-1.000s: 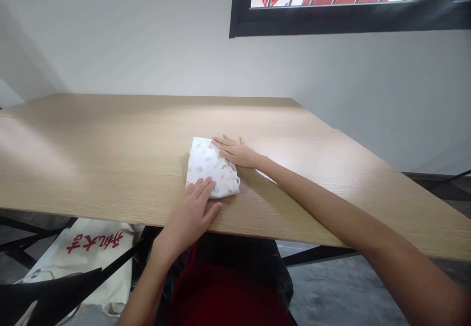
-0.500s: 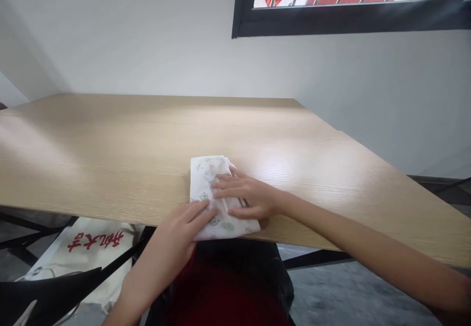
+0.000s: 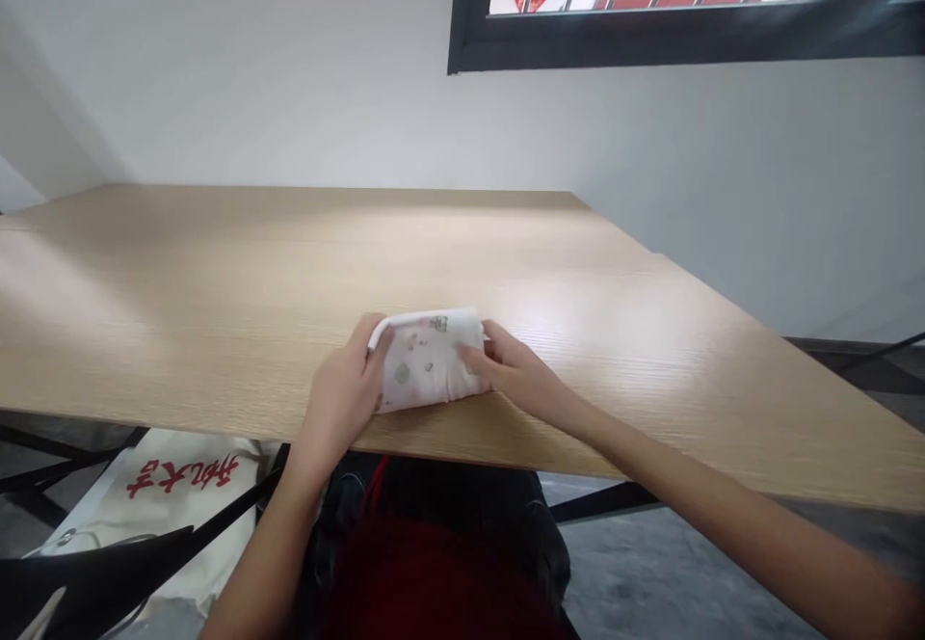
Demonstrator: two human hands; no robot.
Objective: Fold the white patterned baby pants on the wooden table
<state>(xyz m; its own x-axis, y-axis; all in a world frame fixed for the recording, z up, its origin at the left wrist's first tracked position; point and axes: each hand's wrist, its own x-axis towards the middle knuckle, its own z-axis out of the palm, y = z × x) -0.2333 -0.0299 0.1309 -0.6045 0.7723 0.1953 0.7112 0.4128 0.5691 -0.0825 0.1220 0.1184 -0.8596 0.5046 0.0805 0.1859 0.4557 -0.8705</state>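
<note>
A white cloth (image 3: 426,365) printed with small animal and leaf figures is folded into a compact rectangle near the front edge of the wooden table (image 3: 303,264). My left hand (image 3: 351,375) grips its left end, thumb on the near face and fingers behind. On the right end, my right hand (image 3: 502,360) pinches the cloth in the same way, with its fingers partly hidden behind the fold. The cloth's near face tilts up toward me, and its lower edge is at the tabletop.
A cream bag with red characters (image 3: 180,476) lies below the table at the left, beside black metal bars (image 3: 231,505). Behind the table rises a white wall (image 3: 289,71) with a dark-framed window (image 3: 578,38) at the upper right.
Both hands lay flat on the cloth before; now they grip its two ends. The cloth has been folded over into a shorter shape and sits slightly farther from the table's front edge.
</note>
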